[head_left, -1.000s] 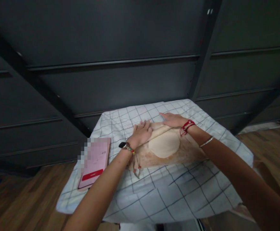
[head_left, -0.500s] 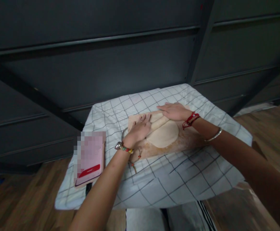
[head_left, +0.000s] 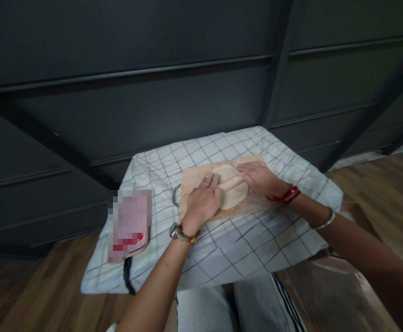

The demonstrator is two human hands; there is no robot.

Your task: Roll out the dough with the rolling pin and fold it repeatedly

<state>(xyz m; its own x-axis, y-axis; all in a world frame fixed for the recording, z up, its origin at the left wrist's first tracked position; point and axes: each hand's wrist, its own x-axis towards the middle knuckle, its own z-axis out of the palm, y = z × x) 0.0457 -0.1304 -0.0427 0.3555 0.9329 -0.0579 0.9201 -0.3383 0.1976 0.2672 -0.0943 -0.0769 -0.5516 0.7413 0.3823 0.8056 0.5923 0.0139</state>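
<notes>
A flat round of pale dough (head_left: 236, 199) lies on a wooden board (head_left: 193, 177). Across it lies a light wooden rolling pin (head_left: 232, 184), mostly hidden under my hands. My left hand (head_left: 201, 203) lies flat on the pin's left end with its fingers stretched out, a ring on one finger and a beaded band at the wrist. My right hand (head_left: 260, 177) lies flat on the right end, with red thread and a metal bangle on that arm. Neither hand grips anything.
The board rests on a white checked cloth (head_left: 222, 251) draped over a small raised surface above my lap. A pink phone (head_left: 128, 226) lies on the cloth to the left. A dark panelled metal wall (head_left: 153, 106) stands close behind, with wooden floor (head_left: 32, 290) around.
Both hands have come back toward me with the rolling pin, from the far edge of the dough to its middle. The view has shifted slightly.
</notes>
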